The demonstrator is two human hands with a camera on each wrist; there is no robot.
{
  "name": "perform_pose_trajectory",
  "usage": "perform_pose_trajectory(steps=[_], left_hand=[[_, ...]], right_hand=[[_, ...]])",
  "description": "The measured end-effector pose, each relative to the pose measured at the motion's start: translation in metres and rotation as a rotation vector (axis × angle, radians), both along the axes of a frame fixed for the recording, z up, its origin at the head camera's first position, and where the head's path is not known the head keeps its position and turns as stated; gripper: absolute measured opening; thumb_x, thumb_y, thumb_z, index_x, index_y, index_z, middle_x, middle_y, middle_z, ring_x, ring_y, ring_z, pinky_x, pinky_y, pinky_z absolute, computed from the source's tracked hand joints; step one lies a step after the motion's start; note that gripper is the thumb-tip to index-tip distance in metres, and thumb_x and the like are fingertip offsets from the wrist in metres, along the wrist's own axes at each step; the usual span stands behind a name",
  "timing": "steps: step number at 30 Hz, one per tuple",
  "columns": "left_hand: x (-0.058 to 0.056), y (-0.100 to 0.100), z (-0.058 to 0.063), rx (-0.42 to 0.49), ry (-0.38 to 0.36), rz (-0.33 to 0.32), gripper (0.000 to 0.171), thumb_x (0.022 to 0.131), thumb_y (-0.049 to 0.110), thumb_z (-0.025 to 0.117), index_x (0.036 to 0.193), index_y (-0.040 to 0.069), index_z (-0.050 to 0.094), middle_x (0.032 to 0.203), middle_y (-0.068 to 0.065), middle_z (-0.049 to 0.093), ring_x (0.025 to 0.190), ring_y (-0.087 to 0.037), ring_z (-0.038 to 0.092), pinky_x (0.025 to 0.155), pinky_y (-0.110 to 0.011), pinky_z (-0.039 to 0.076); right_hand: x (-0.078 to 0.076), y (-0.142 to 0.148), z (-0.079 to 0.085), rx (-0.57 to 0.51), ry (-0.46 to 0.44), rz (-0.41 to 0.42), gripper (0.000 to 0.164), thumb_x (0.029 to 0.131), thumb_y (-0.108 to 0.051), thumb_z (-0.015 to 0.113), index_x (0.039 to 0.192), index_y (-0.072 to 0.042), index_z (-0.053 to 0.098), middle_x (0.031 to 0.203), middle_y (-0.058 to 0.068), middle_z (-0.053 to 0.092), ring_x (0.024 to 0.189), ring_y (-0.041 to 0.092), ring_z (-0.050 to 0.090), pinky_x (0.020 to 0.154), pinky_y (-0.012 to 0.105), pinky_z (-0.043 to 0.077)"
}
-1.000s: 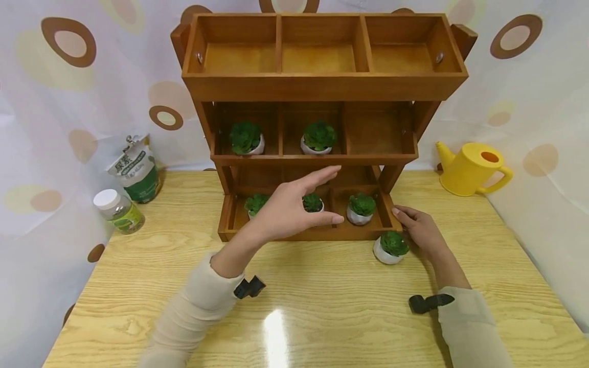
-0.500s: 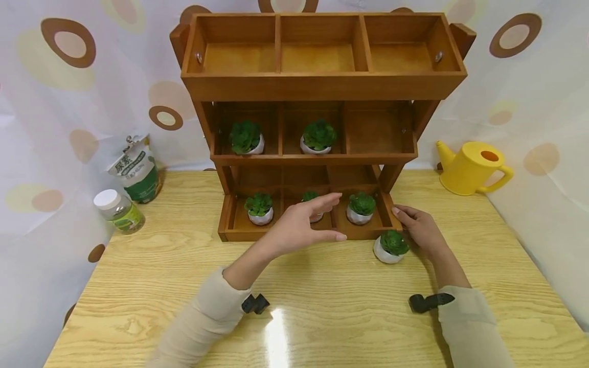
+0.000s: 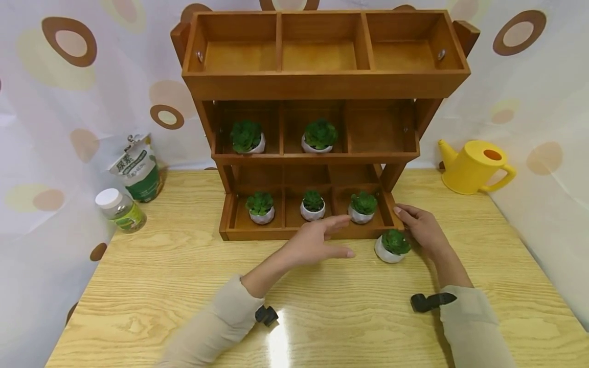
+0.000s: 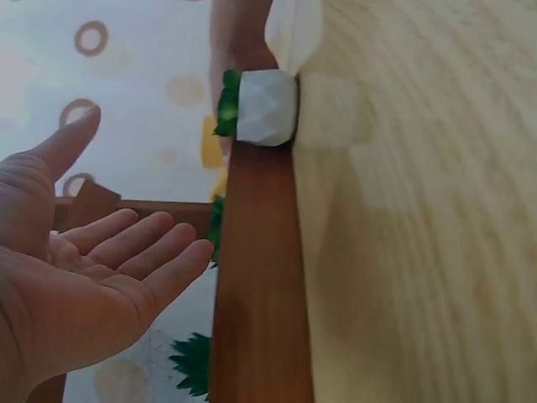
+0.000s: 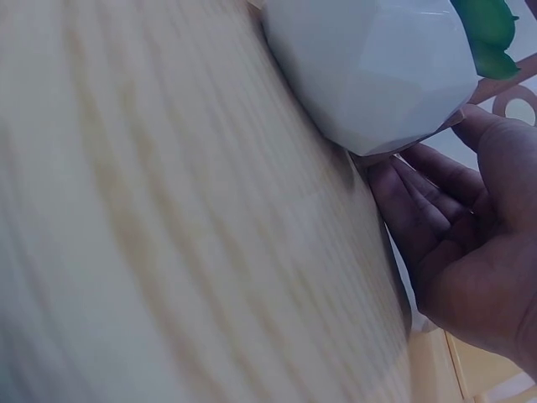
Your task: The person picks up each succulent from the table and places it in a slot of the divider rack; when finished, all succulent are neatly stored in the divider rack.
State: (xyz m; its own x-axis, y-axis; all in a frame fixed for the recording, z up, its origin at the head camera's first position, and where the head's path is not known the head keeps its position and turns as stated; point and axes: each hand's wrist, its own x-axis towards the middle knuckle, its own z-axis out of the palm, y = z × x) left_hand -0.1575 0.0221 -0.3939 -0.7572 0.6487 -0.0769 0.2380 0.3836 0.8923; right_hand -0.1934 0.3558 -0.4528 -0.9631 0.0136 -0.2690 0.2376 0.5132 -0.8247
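A brown wooden three-tier plant shelf stands at the back of the table. My left hand hovers before its bottom tier, thumb and fingers spread, holding nothing; the left wrist view shows its palm and straight fingers. With thumb and fingers, my right hand grips the right end of the bottom tier. Close beside that hand, a potted succulent in a white faceted pot sits on the table by the shelf's front right corner. Its pot hides the right fingertips in the right wrist view.
The bottom tier holds three potted succulents, one per compartment. Two more sit in the middle tier's left and centre compartments. A yellow watering can stands right; a lidded jar and a green-white pouch stand left.
My left hand has come down and toward the right, from in front of the bottom-tier plants to just before the shelf's front edge. My right hand stays in place.
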Motion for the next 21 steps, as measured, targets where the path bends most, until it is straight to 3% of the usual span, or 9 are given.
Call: perform_pose_trajectory(steps=[4, 21], left_hand=[[0.001, 0.009, -0.009, -0.015, -0.023, -0.001, 0.078, 0.089, 0.042, 0.078, 0.156, 0.028, 0.041, 0.155, 0.008, 0.05, 0.144, -0.014, 0.047, 0.115, -0.038, 0.044], [-0.007, 0.038, -0.037, -0.093, 0.044, -0.024, 0.077, 0.087, 0.043, 0.079, 0.154, 0.024, 0.045, 0.152, 0.004, 0.054, 0.138, -0.015, 0.053, 0.111, -0.03, 0.046]], right_hand=[[-0.001, 0.0, -0.001, 0.001, 0.0, 0.001, 0.074, 0.104, -0.058, 0.041, 0.159, -0.009, 0.035, 0.154, 0.022, 0.048, 0.139, 0.033, 0.049, 0.081, 0.01, 0.049], [0.002, -0.003, 0.003, 0.002, 0.004, -0.003, 0.078, 0.102, -0.063, 0.042, 0.158, -0.009, 0.036, 0.155, 0.021, 0.046, 0.142, 0.037, 0.045, 0.085, 0.014, 0.05]])
